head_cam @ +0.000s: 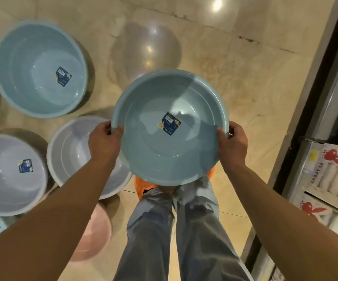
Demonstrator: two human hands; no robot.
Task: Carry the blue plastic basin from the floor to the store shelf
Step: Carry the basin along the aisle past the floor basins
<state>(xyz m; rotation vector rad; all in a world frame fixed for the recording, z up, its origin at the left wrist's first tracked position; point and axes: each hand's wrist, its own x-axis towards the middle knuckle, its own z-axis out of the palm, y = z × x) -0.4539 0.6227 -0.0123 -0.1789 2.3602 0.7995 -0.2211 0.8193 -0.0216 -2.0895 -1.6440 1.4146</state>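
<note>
I hold a round blue plastic basin (154, 157) in the air in front of my legs, its open side up and a dark label stuck on its bottom. My left hand (103, 141) grips its left rim with the thumb inside. My right hand (233, 144) grips the right rim the same way. The basin is lifted off the beige tiled floor. The store shelf (330, 94) runs along the right edge of the view as a grey and black frame.
On the floor to my left stand another blue basin (22, 63), two pale lilac basins (68, 151) (6, 185), a pink one (95, 238) and parts of others. Boxed goods with red rabbit logos (330, 179) sit low on the right. Open floor lies ahead.
</note>
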